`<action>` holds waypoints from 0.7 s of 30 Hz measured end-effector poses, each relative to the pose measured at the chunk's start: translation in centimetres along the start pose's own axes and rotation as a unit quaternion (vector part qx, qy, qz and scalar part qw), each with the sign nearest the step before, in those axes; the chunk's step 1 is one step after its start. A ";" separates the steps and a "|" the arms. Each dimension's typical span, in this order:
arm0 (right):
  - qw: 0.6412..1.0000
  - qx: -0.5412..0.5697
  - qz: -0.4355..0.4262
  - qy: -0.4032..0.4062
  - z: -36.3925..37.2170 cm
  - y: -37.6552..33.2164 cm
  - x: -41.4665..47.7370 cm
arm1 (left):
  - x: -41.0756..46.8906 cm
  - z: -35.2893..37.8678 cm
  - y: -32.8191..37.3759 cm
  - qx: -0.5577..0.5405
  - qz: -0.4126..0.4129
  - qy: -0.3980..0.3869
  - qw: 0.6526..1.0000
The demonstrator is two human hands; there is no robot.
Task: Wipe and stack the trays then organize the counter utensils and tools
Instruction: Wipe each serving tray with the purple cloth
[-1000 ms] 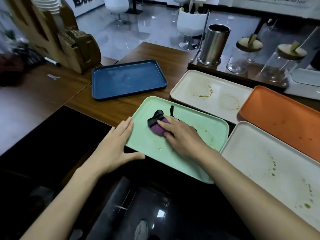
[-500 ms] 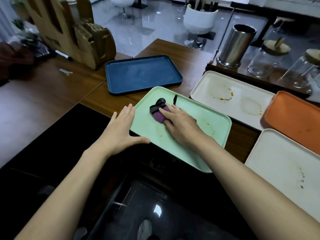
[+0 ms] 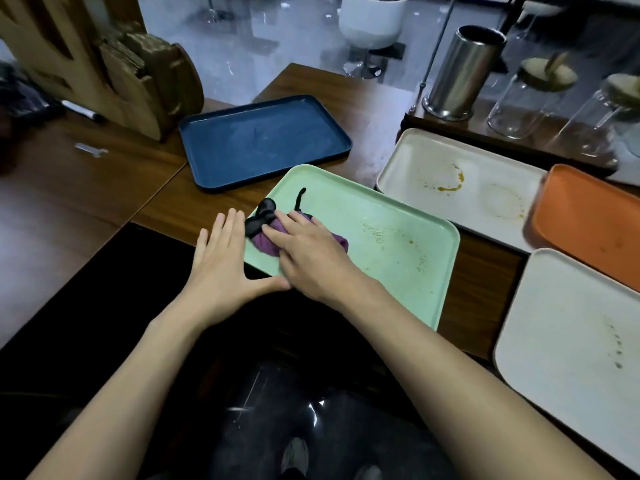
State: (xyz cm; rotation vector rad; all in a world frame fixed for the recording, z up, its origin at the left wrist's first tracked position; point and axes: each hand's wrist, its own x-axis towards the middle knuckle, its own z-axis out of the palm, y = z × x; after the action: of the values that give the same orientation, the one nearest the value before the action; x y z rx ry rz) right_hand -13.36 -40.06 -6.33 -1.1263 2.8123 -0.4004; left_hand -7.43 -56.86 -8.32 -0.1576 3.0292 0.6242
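Note:
A mint green tray (image 3: pixel 391 258) lies on the wooden counter in front of me, with brown specks on its right half. My right hand (image 3: pixel 311 258) presses a purple and black cloth (image 3: pixel 263 233) flat onto the tray's left end, fingers straight. My left hand (image 3: pixel 221 265) lies flat against the tray's left edge, thumb along the near rim. A blue tray (image 3: pixel 263 140) lies behind it. To the right are a stained cream tray (image 3: pixel 460 181), an orange tray (image 3: pixel 588 223) and a white tray (image 3: pixel 575 341) with a few spots.
A steel canister (image 3: pixel 464 71) and two glass jars (image 3: pixel 533 95) with wooden lids stand on a raised shelf at the back right. A wooden holder (image 3: pixel 104 64) stands at the back left, with a pen (image 3: pixel 83 110) beside it. The counter's near edge drops to a dark floor.
My right hand has slid the cloth leftward toward the tray's left end, close to my left hand. The view has shifted, so the trays sit further right.

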 end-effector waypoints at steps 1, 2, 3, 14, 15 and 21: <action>1.000 0.001 -0.005 -0.005 0.1 -0.2 -0.1 | 0.0 0.0 0.1 0.004 -0.001 0.001 1.000; 1.000 0.003 -0.010 -0.010 0.2 -0.3 -0.2 | 0.0 0.0 0.1 0.007 -0.002 0.002 1.000; 1.000 0.004 -0.014 -0.013 0.2 -0.3 -0.3 | 0.0 0.0 0.1 0.007 -0.002 0.002 1.000; 0.999 0.025 -0.037 -0.004 -0.4 1.3 -0.8 | -0.2 -0.5 -0.1 0.001 -0.006 -0.025 1.000; 0.999 0.027 -0.035 -0.005 -0.5 1.5 -0.6 | -0.2 -0.5 -0.1 0.004 -0.008 -0.025 1.000; 0.999 0.028 0.030 0.026 -1.8 6.2 1.6 | -0.4 -0.4 0.2 -0.001 -0.022 -0.018 1.000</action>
State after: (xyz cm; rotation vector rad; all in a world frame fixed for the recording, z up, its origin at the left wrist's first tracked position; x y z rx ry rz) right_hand -18.98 -36.54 -6.25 -1.0316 2.8532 -0.5066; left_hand -7.06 -56.79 -7.80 -0.2091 2.9816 0.6208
